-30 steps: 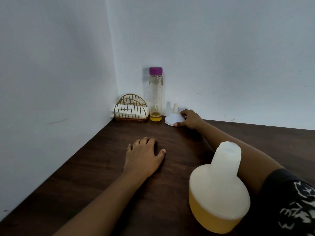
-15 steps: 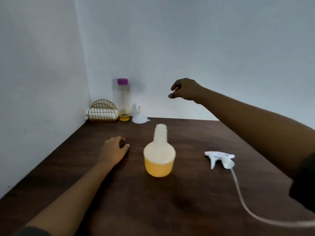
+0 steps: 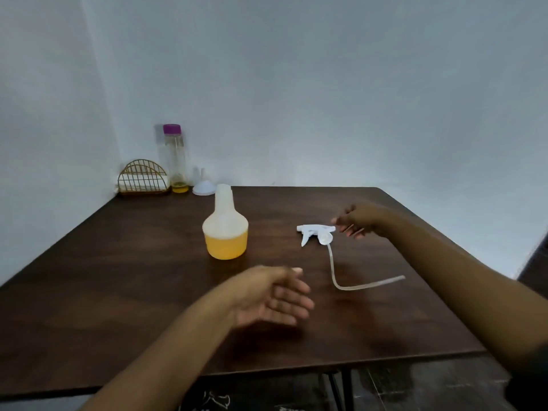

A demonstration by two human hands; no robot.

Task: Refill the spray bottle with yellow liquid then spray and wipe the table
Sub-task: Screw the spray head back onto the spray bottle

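Now, from the head view, the spray bottle (image 3: pixel 225 232) stands upright and uncapped near the middle of the dark wooden counter (image 3: pixel 118 262), its lower part filled with yellow liquid. To its right, apart from it, the white trigger head (image 3: pixel 315 232) lies on its side, its clear tube (image 3: pixel 335 277) curving toward the near edge. The right hand (image 3: pixel 355 221) is just beside the trigger head's rear end; it is blurred, its grip seems loosely spread, and I cannot tell whether it touches. The left hand (image 3: pixel 272 295) is in front of the bottle, palm turned inward, its grip spread and holding nothing. In the far left corner stand a gold wire holder (image 3: pixel 142 176), a tall purple-capped bottle (image 3: pixel 176 161) and a white funnel (image 3: pixel 203 186).
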